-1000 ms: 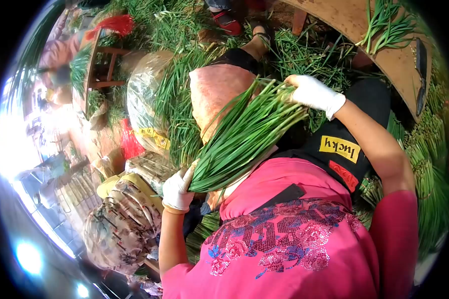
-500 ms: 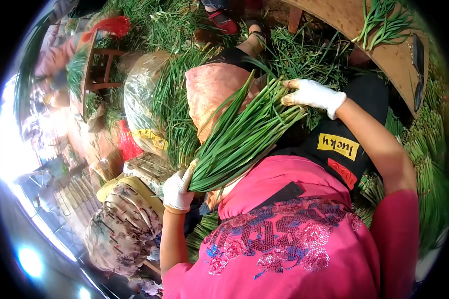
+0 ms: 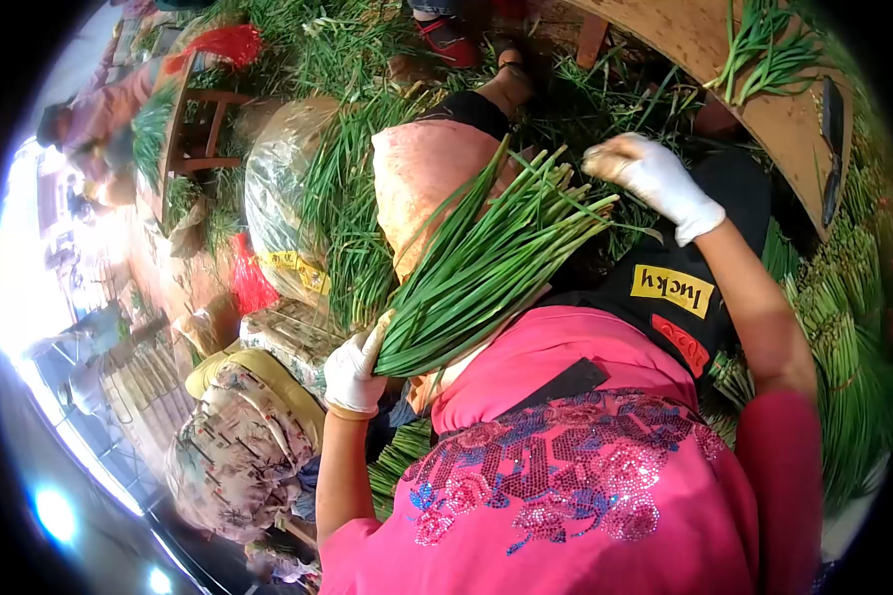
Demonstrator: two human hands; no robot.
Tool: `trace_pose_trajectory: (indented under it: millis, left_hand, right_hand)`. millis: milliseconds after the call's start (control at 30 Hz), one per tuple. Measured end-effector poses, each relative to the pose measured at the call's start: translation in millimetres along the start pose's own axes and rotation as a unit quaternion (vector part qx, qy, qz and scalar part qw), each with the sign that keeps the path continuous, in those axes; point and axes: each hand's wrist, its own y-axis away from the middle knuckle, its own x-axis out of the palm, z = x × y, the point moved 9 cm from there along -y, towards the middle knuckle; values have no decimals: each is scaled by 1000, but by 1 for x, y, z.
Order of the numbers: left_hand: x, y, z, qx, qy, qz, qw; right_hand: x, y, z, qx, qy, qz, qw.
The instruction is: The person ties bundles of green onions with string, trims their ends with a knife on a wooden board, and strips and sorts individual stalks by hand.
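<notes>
A bundle of long green leafy stalks (image 3: 496, 268) lies slantwise over the pink cloth (image 3: 432, 174) on the lap. My left hand (image 3: 354, 374), in a white glove, grips the leaf ends at the lower left of the bundle. Just off the pale stem ends at the upper right is my right hand (image 3: 655, 183), also gloved. Its fingertips are stained and pressed together; whether anything thin is between them is too small to tell.
A wooden table (image 3: 665, 30) at the upper right bears a small bunch of stalks (image 3: 764, 59). Loose greens (image 3: 337, 50) cover the ground. A clear plastic bag (image 3: 288, 188) stands left of the lap. A person in a patterned top (image 3: 238, 446) is at lower left. Stacked bundles (image 3: 853, 387) lie at right.
My right hand has come away from the stem ends, moving slightly right, and its wrist has bent. My left hand has kept its grip on the leaf ends.
</notes>
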Motion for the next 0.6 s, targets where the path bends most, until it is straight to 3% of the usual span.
trace_pose_trajectory:
  millis: [33,67,100,167,200,300,333,367,433,500,533,600]
  left_hand:
    - [1,-3,-1,0,-3,14,1000]
    - [-1,-6,-3,-3,-7,28,1000]
    - [-2,-6,-3,-7,-12,42,999]
    - [-3,-3,-2,-10,-16,42,999]
    - [-3,-1,-2,-13,-17,42,999]
    - [-3,2,-4,-20,-5,32,999]
    - [-2,1,-4,-22,-7,33,999]
    - [-2,0,-4,-24,-9,33,999]
    - [-3,-1,-1,-22,14,23,999]
    - [-4,-2,1,-17,19,10,1000]
    - [-5,-3,-2,-17,1,15,1000]
    - [-6,-5,-3,-12,6,10,1000]
  right_hand:
    - [10,-1,10,-35,128,-9,991]
    - [22,-8,0,-38,124,31,991]
    - [35,-13,-14,13,-6,50,999]
    - [57,-21,-44,142,-239,62,958]
    - [59,-26,-66,173,-259,57,949]
    - [63,-16,-62,187,-298,83,932]
    - [49,-11,-46,192,-138,58,970]
    - [45,-12,-42,155,-206,47,965]
    - [17,-11,-33,160,-341,-66,924]
    - [-12,-16,1,82,-433,-47,896]
    - [-23,-15,5,32,-418,-34,907]
    - [-29,-19,-2,50,-248,5,967]
